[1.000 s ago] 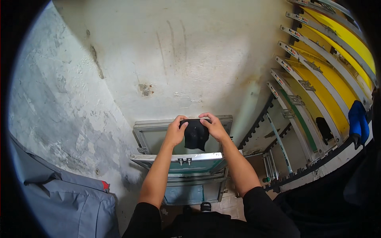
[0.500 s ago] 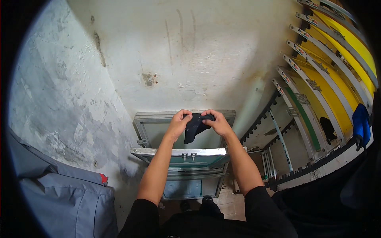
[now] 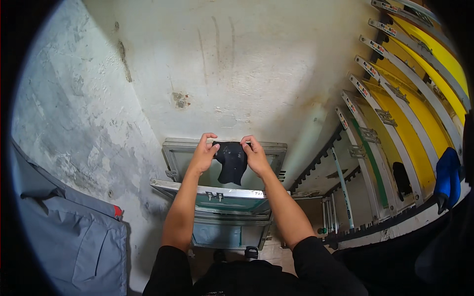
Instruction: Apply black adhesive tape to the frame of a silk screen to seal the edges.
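Observation:
A small black cloth, most like a sock [image 3: 232,165], hangs stretched between my hands, with pale specks on its surface. My left hand [image 3: 203,155] pinches its upper left edge between thumb and fingers. At the upper right corner, my right hand [image 3: 255,157] grips it the same way. The cloth's lower end dangles free. Behind and below it lean several metal-framed panels [image 3: 170,185], one with two small metal fittings [image 3: 214,196] on its top bar.
A rack [image 3: 384,230] on the right holds several metal frames with yellow mesh [image 3: 395,113]. Something blue [image 3: 447,172] hangs at its near end. Grey clothing [image 3: 74,237] hangs at left. A stained wall [image 3: 276,64] stands ahead.
The black sock has turned and spread wider between my hands, its lower end now pointing down to the right. Both hands have shifted slightly left in the view, which itself has moved a little.

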Demonstrator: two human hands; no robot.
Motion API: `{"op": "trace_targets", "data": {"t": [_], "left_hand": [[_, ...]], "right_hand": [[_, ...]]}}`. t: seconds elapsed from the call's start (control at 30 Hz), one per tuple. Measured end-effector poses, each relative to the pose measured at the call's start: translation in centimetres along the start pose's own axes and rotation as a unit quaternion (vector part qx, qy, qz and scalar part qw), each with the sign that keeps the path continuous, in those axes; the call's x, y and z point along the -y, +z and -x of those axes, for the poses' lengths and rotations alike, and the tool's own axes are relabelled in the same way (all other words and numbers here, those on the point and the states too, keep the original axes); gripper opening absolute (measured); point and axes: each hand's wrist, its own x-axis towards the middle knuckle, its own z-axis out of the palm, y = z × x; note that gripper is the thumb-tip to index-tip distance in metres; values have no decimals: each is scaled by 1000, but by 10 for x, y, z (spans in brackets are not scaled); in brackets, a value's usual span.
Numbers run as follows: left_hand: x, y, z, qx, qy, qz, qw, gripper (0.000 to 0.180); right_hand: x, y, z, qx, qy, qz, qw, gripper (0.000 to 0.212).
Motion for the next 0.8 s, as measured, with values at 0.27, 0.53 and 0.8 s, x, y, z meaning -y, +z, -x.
{"op": "trace_targets", "data": {"t": [0.27, 0.53, 0.8], "left_hand": [[-2, -7, 3, -45, 28, -18, 998, 17], [9, -3, 4, 27, 124, -67, 990, 37], [8, -1, -12, -20, 92, -30, 995, 21]], "right_hand": [[1, 1, 9, 78, 3, 13, 997, 28], [-4, 5, 2, 21, -30, 91, 995, 21], [-6, -4, -7, 21, 50, -47, 997, 16]]}}
